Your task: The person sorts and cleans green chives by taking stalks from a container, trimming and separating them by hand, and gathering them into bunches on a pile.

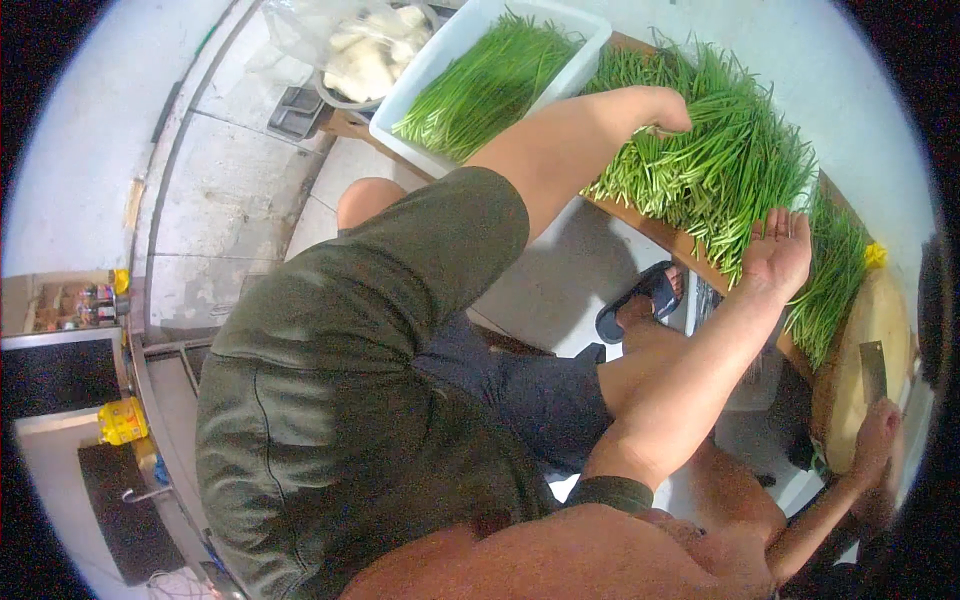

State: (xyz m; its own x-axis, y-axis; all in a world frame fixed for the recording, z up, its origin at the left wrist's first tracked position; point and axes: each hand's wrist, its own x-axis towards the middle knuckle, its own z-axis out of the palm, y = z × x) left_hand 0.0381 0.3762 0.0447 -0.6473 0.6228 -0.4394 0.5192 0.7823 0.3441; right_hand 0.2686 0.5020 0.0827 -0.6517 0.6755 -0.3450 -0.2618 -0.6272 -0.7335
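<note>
A heap of green chives (697, 165) with pale stem ends lies before me on a wooden board or bench. At its far left side my left hand (667, 111) rests, back of the hand up. Its fingers are hidden among the leaves, and a few pale stem ends show under it. By the heap's right edge my right hand (780, 244) is turned palm up, fingers loosely bent and nothing visible in them. More chives (495, 82) fill a white plastic tub (386, 124) to the left. Another bunch of chives (829, 277) lies beyond my right hand.
At lower right a co-worker's hand (877, 439) holds a cleaver (872, 371) over a wooden chopping board (851, 405). Behind the tub stands a metal bowl (337, 96) of pale food pieces beside small dark trays (298, 112). A sandalled foot (645, 300) is under the bench edge (652, 225).
</note>
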